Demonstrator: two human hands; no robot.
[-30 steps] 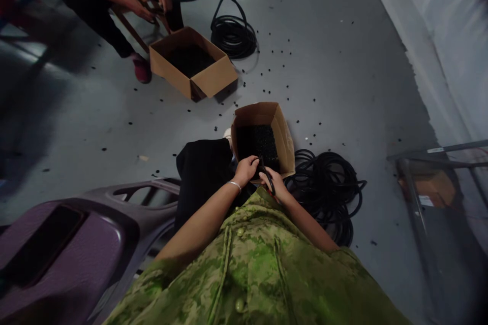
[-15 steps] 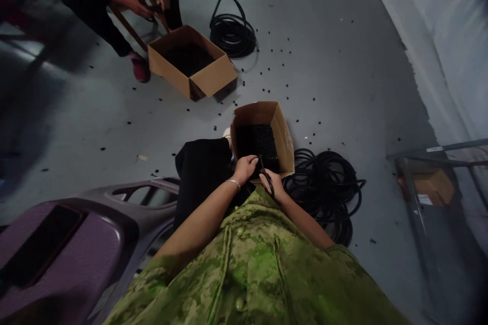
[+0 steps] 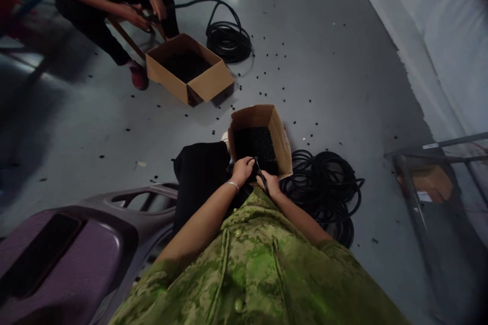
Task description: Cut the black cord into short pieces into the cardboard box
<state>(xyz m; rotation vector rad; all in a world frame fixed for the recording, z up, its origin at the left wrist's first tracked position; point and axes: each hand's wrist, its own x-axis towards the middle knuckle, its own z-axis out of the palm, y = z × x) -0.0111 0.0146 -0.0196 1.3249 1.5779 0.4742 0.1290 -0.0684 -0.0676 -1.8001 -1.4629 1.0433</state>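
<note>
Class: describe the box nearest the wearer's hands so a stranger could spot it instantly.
Find the green shirt, bottom centre. Just above it, by the left hand and right hand, stands a cardboard box. Unlike the wider box beyond, it has the bigger black coil beside it.

Dim, cool light; a pale glare spot sits on the floor (image 3: 335,86) near the top. Shadow darkens the left and lies under the far box (image 3: 168,82); the near box (image 3: 281,142) is murky inside. Edges stretch and blur.
</note>
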